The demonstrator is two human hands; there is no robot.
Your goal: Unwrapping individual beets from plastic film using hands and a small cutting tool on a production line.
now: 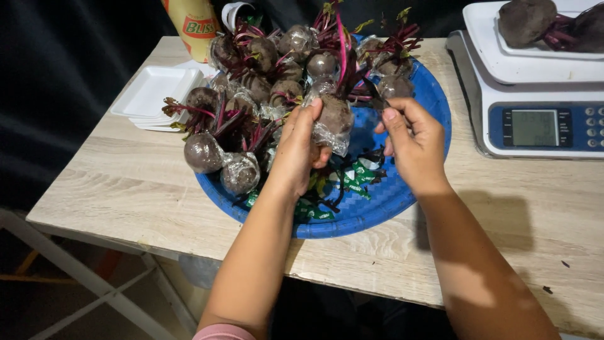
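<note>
My left hand (301, 146) grips a beetroot (334, 118) wrapped in clear film, held over a round blue tray (389, 200). My right hand (412, 140) is closed on a thin dark tool (375, 94) whose tip points at the beet's red stalks; what the tool is cannot be made out. Several more film-wrapped beetroots with red stems (264, 69) are piled in the tray's far and left side. Green and dark scraps (352, 179) lie on the tray's bare bottom below my hands.
A stack of white foam trays (157, 94) lies at the table's left. A digital scale (535, 82) at the right carries a white tray with unwrapped beetroots (525, 20). A yellow bag (192, 25) stands at the back. The wooden table (126, 182) ends near me.
</note>
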